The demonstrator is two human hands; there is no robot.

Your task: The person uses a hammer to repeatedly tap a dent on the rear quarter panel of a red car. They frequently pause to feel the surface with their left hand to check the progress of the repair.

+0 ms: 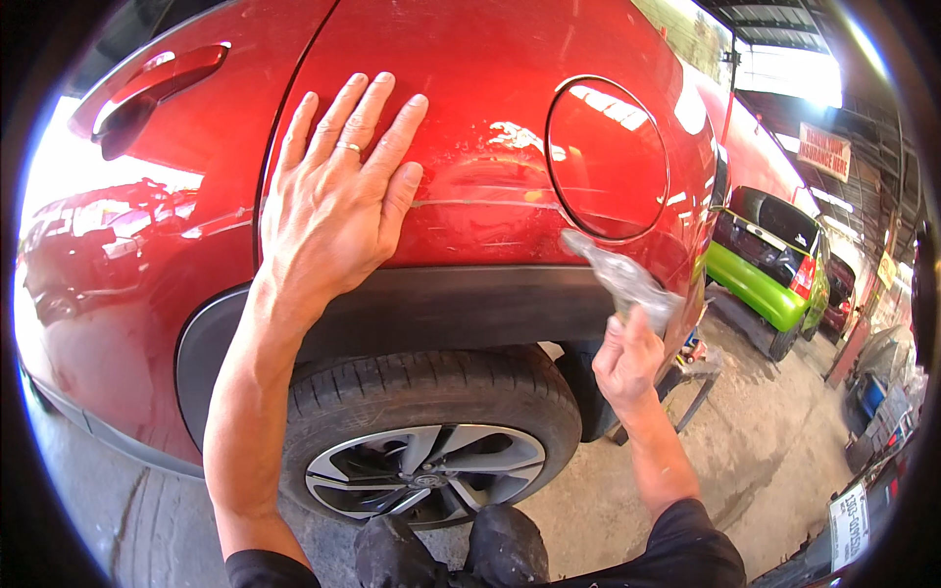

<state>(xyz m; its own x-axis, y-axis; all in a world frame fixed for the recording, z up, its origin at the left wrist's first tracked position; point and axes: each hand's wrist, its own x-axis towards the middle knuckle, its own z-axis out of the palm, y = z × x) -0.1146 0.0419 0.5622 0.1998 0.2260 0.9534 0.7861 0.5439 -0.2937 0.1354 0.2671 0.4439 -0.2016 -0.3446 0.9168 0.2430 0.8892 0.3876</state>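
Observation:
My left hand (338,196) lies flat on the red rear side panel (470,108) of a car, fingers spread, with a ring on one finger. My right hand (629,361) is closed on the short visible grip of a hammer (627,279). Its silvery head is smeared by motion and reaches toward the panel just below the round fuel door (608,157); I cannot tell whether it touches. Between my hands, pale scratches and uneven reflections mark the red paint above the black wheel-arch trim (451,304).
Below the trim is the rear tyre (431,387) with its alloy wheel, close to my knees (510,544). A door handle (157,93) is at upper left. A small stand (694,370) is behind the wheel. A green car (765,260) is parked at right, with clutter (877,402) beyond.

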